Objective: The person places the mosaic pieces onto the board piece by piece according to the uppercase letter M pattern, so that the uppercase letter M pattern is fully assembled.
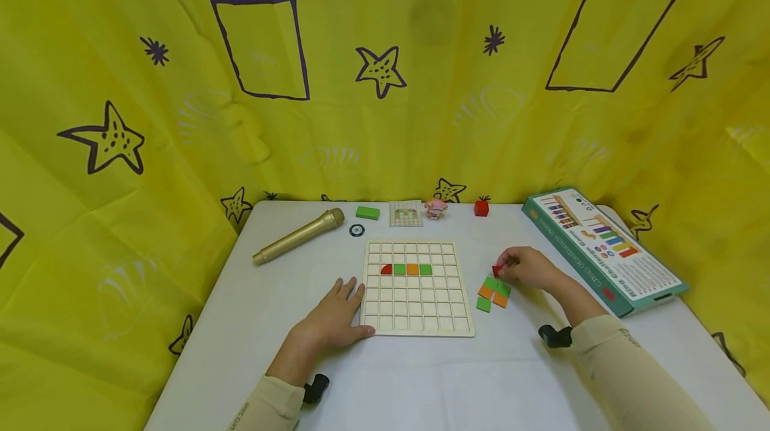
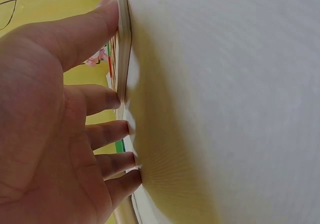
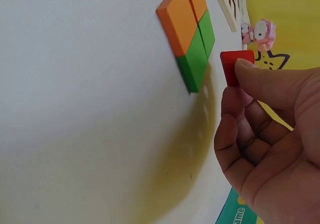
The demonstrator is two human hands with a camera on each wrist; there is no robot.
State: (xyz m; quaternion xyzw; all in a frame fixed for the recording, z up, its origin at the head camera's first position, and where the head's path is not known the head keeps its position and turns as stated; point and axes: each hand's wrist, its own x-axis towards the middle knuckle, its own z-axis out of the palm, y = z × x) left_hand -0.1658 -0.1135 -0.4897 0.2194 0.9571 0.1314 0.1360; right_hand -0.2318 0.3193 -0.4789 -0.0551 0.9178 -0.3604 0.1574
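Note:
A wooden grid board (image 1: pixel 415 304) lies on the white table, with a row of a red curved tile (image 1: pixel 387 270), two green tiles and an orange tile (image 1: pixel 412 269) in its upper part. My left hand (image 1: pixel 337 317) rests at the board's left edge, fingers spread; in the left wrist view its thumb (image 2: pixel 95 26) touches the board's side. Between thumb and fingers my right hand (image 1: pixel 529 268) pinches a red tile (image 3: pixel 235 66), raised off the table. Just below that hand lie several loose green tiles (image 1: pixel 484 304) and orange tiles (image 1: pixel 500 299).
Behind the board are a gold microphone (image 1: pixel 301 236), a green block (image 1: pixel 367 212), a round token (image 1: pixel 357 230), a pattern card (image 1: pixel 406 222), a pink figurine (image 1: pixel 436 208) and a red block (image 1: pixel 481 208). A game box (image 1: pixel 601 250) lies at the right.

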